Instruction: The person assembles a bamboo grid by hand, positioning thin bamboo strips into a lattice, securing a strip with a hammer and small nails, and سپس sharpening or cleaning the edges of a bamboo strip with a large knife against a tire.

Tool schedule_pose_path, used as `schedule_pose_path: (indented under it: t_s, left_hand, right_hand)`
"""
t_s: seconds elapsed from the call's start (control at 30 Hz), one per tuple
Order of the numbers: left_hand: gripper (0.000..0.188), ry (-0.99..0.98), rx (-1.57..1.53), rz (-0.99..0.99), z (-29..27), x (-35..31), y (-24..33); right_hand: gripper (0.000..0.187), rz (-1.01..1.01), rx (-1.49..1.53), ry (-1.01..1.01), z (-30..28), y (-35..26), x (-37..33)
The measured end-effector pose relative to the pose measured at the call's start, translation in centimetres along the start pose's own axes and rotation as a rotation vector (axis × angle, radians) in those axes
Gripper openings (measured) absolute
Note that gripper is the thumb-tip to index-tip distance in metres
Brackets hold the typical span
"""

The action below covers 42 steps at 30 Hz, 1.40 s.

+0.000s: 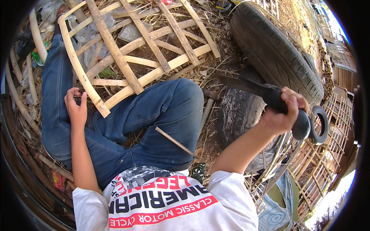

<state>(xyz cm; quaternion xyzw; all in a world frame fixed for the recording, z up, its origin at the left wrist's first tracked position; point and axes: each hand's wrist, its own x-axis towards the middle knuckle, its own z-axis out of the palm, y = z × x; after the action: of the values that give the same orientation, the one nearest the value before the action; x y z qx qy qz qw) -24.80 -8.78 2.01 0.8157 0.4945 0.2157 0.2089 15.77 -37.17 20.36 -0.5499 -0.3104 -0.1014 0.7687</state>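
Observation:
My right hand (287, 111) is raised at the right, fingers wrapped round the thick black handle of a large knife (244, 83). Its dark blade points left, toward my bent knee. A bamboo lattice (148, 79) of crossed, nailed strips leans over my legs at the upper left. Beside its lower left corner is my left hand (77, 106), fingers loosely curled and thumb apart, with nothing visible in it. A thin bamboo stick (175, 141) lies across my thigh.
Two worn tyres, one upright (275, 54) and one lower and dusty (241, 115), stand close to the knife. A small black ring (320, 125) and more bamboo lattice (327, 154) are at the right. Bamboo poles (23, 96) and plastic litter lie at the left.

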Motion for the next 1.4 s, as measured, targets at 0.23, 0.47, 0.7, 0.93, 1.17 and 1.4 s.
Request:
schedule_pose_path:
  t_s: [0.23, 0.47, 0.7, 0.93, 1.17, 1.4]
  left_hand:
    - [0.026, -0.020, 0.003, 0.002, 0.3, 0.0, -0.6]
    - [0.026, -0.007, 0.005, 0.012, 0.1, -0.3, -0.3]
    - [0.026, -0.026, 0.002, 0.011, 0.1, -0.4, -0.7]
    - [0.028, -0.052, 0.029, -0.013, 0.4, -0.3, -0.8]
    - [0.028, -0.036, 0.034, 0.002, 0.3, -0.4, -0.9]
    - [0.028, -0.021, 0.022, 0.013, 0.5, -0.3, -0.7]
  right_hand:
    - [0.023, 0.149, -0.260, -0.054, 2.3, 4.3, -3.1]
    - [0.020, -0.038, 0.128, -0.137, 2.6, -1.9, -1.6]
    - [0.019, 0.181, -0.226, -0.143, 2.8, 3.7, -4.4]
    - [0.022, -0.127, 0.131, -0.225, 3.4, -2.2, -3.1]
    - [0.023, 0.101, -0.225, -0.149, 2.7, 3.0, -4.2]
    - [0.020, -0.096, -0.306, -0.164, 2.8, -0.9, -2.9]
